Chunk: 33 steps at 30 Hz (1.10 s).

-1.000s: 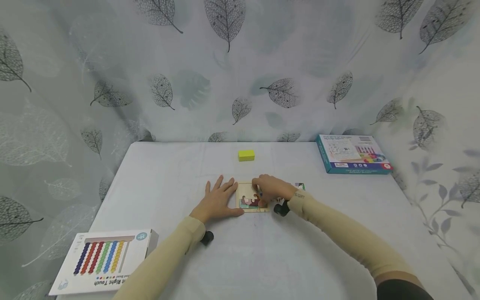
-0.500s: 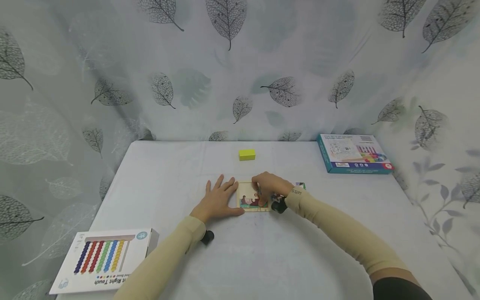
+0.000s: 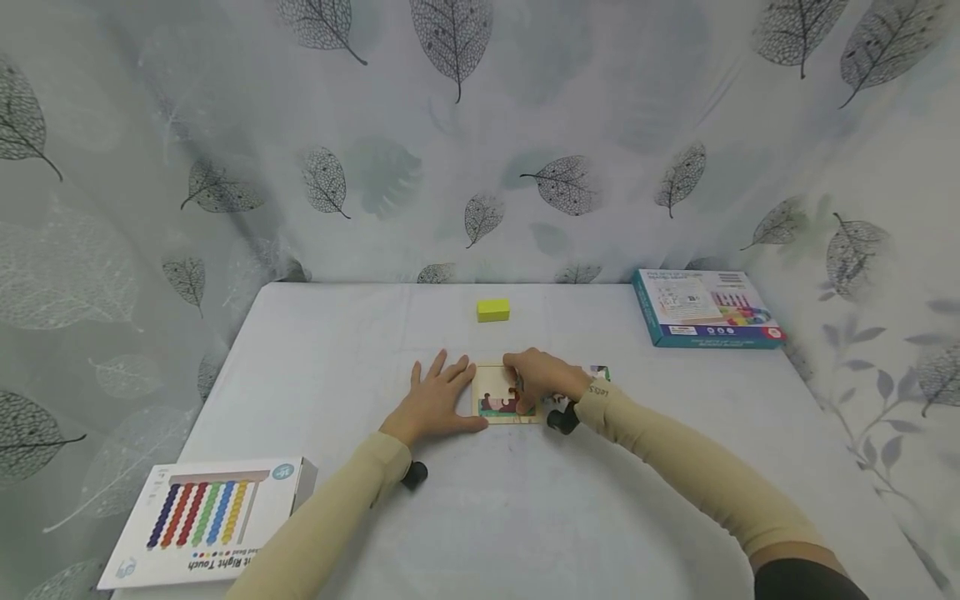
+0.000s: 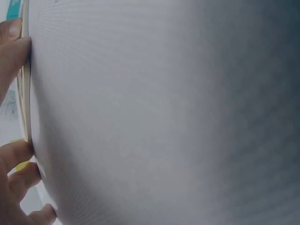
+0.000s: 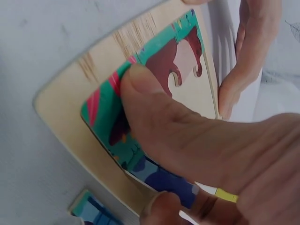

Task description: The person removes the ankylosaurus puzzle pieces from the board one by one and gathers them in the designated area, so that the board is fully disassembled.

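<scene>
A wooden puzzle tray (image 3: 487, 377) lies flat on the white table, with picture pieces along its near side. My left hand (image 3: 432, 406) rests with fingers spread, thumb and fingertips against the tray's left edge (image 4: 26, 101). My right hand (image 3: 542, 375) bends over the tray's right part. In the right wrist view its thumb (image 5: 145, 89) presses a teal corner piece (image 5: 96, 105), while curled fingers grip the end of a blue piece (image 5: 166, 182) adjoining it. Brown-and-pink picture pieces (image 5: 164, 63) lie further along the row. The right hand hides much of the tray's right side.
A loose blue puzzle piece (image 5: 93, 208) lies beside the tray, and another colourful piece (image 3: 600, 372) shows beyond the right wrist. Behind the tray stands a yellow block (image 3: 492, 312). Boxes lie at the back right (image 3: 708, 310) and front left (image 3: 210, 521).
My right thumb has shifted slightly over the tray's near right corner, where more of the teal picture strip shows. The left hand stays in place.
</scene>
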{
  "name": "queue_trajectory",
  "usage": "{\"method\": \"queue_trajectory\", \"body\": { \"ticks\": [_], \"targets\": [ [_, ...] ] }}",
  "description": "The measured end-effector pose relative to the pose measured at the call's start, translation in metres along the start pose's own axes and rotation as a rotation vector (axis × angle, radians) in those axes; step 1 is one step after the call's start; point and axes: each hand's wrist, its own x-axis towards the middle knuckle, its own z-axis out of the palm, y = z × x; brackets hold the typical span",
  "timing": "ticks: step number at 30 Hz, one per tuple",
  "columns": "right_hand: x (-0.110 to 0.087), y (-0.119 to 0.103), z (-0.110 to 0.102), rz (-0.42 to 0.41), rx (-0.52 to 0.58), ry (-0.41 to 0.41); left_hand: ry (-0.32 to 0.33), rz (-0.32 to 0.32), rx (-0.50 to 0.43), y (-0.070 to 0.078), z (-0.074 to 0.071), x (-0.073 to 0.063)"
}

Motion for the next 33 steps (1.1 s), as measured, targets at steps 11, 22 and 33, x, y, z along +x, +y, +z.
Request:
{"method": "queue_trajectory", "body": {
  "ticks": [11, 22, 33],
  "targets": [
    [-0.006, -0.004, 0.004, 0.021, -0.035, 0.035, -0.004, -0.003, 0.002, 0.001, -0.002, -0.002],
    [-0.015, -0.008, 0.004, -0.028, -0.023, 0.058, -0.007, -0.001, 0.007, 0.001, -0.002, -0.001],
    [-0.027, -0.002, -0.003, -0.071, -0.052, 0.104, -0.003, 0.001, -0.018, 0.002, -0.005, -0.003]
  ]
}}
